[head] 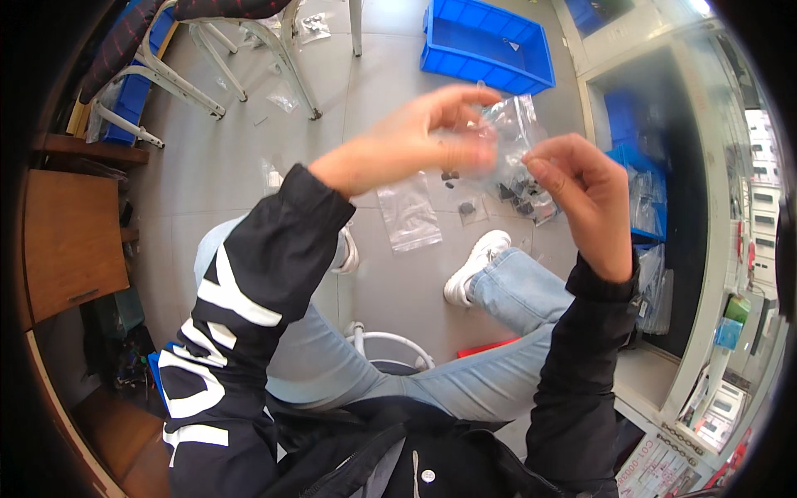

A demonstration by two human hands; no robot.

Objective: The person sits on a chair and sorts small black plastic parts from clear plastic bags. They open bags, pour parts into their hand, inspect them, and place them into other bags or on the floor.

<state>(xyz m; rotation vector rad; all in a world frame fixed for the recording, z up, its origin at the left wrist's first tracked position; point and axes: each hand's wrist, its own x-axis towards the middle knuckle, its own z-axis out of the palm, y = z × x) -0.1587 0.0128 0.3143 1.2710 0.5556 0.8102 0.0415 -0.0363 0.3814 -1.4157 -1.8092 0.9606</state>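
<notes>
A clear plastic zip bag (pixel 520 121) is held up over the floor, its seal strip toward the right. My right hand (pixel 579 190) pinches the bag's edge between thumb and forefinger. My left hand (pixel 429 134), blurred, is at the bag's left side with curled fingers; whether it grips the film cannot be made out. Beneath the hands lie small dark parts in clear bags (pixel 526 202), partly covered by the held bag. A flat clear zip bag (pixel 410 211) lies to their left, and a small bag with a round dark piece (pixel 471 210) lies between.
A blue plastic crate (pixel 489 43) stands on the floor ahead. Metal chair legs (pixel 283 62) are at upper left, with small bags (pixel 314 26) nearby. Blue bins of clear bags (pixel 647 199) stand in the cabinet at right. A wooden cabinet (pixel 75 239) is at left.
</notes>
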